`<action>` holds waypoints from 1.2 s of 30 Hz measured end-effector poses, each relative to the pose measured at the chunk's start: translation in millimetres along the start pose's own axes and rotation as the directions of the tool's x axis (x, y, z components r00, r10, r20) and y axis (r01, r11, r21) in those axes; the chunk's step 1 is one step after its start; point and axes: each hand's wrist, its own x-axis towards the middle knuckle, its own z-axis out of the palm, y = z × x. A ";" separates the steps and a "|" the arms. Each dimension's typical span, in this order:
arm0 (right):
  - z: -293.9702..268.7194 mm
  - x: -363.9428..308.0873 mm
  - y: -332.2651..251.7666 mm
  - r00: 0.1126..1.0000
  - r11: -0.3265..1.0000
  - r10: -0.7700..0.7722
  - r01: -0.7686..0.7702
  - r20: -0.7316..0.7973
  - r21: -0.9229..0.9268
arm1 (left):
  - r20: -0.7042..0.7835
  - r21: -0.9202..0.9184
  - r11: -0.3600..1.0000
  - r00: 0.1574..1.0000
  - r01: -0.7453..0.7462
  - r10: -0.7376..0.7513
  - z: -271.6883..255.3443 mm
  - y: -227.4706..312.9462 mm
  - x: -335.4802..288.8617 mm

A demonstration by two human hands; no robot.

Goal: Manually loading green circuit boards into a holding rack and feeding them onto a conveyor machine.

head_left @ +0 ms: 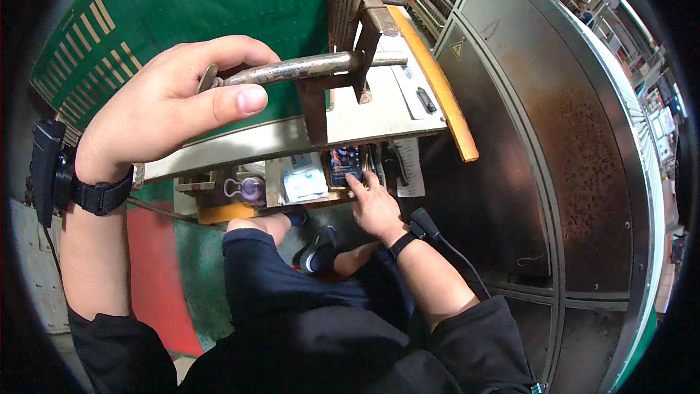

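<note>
My left hand (171, 102) is closed around the end of a worn metal rod (310, 68), the thumb below it and a finger over it. The rod runs rightward through a slotted metal bracket (315, 109) above a pale tabletop (383, 118). Lower down, on a shelf under the tabletop, lies a smartphone (340, 175) with a lit, colourful screen. My right hand (379, 210) reaches to it, an outstretched finger touching its lower part; the hand holds nothing. Left of the phone is a white and blue packet (305, 184).
A big green panel (240, 0) stands behind the left hand. Grey metal cabinet doors (503, 153) rise on the right, beside a yellow-orange strip (445, 91). A purple round object with a loop (251, 190) sits on the shelf. Cables hang from both wrists.
</note>
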 end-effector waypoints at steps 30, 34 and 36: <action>2.8 -5.5 6.8 0.997 0.994 0.013 -0.004 -0.078 0.106 | -0.042 0.048 0.998 0.998 -0.037 0.039 1.5 -1.9 -2.0; 2.3 -5.8 6.2 0.997 0.994 0.014 -0.006 -0.072 0.111 | -0.165 0.167 0.982 0.980 -0.084 0.112 9.4 -1.6 -3.6; 2.3 -6.5 6.1 0.998 0.994 0.017 -0.010 -0.068 0.105 | -0.203 0.253 0.966 0.973 -0.052 0.105 12.1 -1.6 -5.5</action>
